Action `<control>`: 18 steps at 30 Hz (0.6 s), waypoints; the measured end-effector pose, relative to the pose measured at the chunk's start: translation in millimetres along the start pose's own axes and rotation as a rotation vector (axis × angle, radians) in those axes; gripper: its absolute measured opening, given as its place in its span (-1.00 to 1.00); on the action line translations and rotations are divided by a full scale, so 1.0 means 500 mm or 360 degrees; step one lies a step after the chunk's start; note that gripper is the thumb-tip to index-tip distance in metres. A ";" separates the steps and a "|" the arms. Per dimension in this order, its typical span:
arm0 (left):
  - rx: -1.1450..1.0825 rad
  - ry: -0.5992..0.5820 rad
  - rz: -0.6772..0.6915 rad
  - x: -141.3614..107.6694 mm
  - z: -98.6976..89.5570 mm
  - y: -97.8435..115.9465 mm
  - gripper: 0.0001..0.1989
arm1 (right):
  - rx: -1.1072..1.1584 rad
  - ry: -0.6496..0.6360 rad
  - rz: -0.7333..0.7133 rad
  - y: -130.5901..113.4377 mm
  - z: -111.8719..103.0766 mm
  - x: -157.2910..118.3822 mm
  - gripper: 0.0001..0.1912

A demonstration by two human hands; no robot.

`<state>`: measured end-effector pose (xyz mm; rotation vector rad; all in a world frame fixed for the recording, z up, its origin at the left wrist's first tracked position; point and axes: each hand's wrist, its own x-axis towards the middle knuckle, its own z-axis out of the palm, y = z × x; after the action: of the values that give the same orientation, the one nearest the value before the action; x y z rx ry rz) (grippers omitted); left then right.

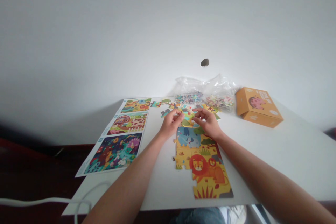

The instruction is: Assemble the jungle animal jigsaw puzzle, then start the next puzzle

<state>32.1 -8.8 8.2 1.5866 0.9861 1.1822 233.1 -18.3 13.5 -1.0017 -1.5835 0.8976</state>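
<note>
A partly joined jigsaw (199, 161) with lions and blue elephants lies on the white table, its lower left edge stepped. My left hand (172, 122) is at the puzzle's far left corner, thumb and forefinger brought together; anything between them is too small to make out. Across from it, my right hand (207, 121) hovers over the far right part, fingers curled and thumb apart from the forefinger, with nothing visible between them. Loose puzzle pieces (166, 101) lie beyond and between the hands, some of them hidden by the fingers.
A reference sheet (106, 133) with three pictures lies at the left. Clear bags of pieces (220, 99) rest against the wall, beside an orange box (258, 106) at the right. A white cable (47, 200) crosses the lower left. The table's near edge is below the puzzle.
</note>
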 end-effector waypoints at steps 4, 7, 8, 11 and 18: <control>-0.0010 0.0001 -0.0010 -0.002 -0.003 0.010 -0.66 | -0.0055 -0.0011 -0.0024 0.005 -0.001 -0.001 -0.69; 0.0032 -0.0022 0.0028 -0.003 -0.004 0.017 -0.66 | -0.0156 -0.0023 -0.0054 0.008 -0.002 -0.002 -0.71; 0.0046 -0.0023 0.0040 -0.003 -0.004 0.018 -0.67 | -0.0192 -0.0026 -0.0065 0.008 -0.003 -0.002 -0.71; 0.0046 -0.0019 0.0063 -0.004 -0.005 0.019 -0.69 | -0.0295 -0.0044 -0.0114 0.005 -0.008 -0.003 -0.70; -0.0010 -0.0013 0.0048 -0.003 -0.007 0.022 -0.69 | -0.0477 -0.0102 -0.0283 -0.002 -0.017 -0.004 -0.68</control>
<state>29.3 -12.8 18.5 1.6051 0.9552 1.1979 241.4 -19.8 15.4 -1.0257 -1.8673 0.5860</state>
